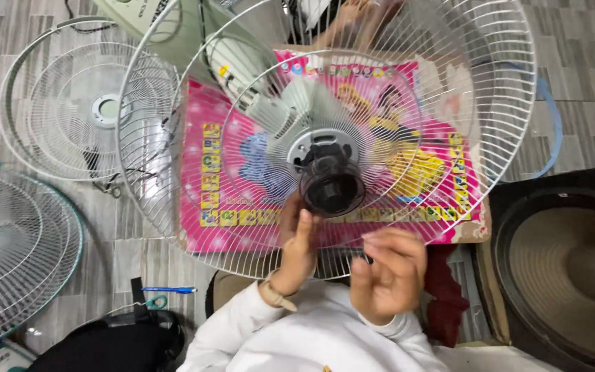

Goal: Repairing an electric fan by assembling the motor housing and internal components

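White wire fan guard (173, 179) fills your head view, tilted over a pink picture board (435, 207) on the tiled floor (587, 103). Your left hand (297, 251) pinches the dark plastic hub nut (332, 187) at the guard's centre, fingers narrow around it. Your right hand (388, 272) hovers just beside it, fingers curled loosely, holding nothing. Risk, as I judge it: the nut could slip or cross-thread, since only one hand steadies the tilted guard. Two other guards (70, 110) lie left.
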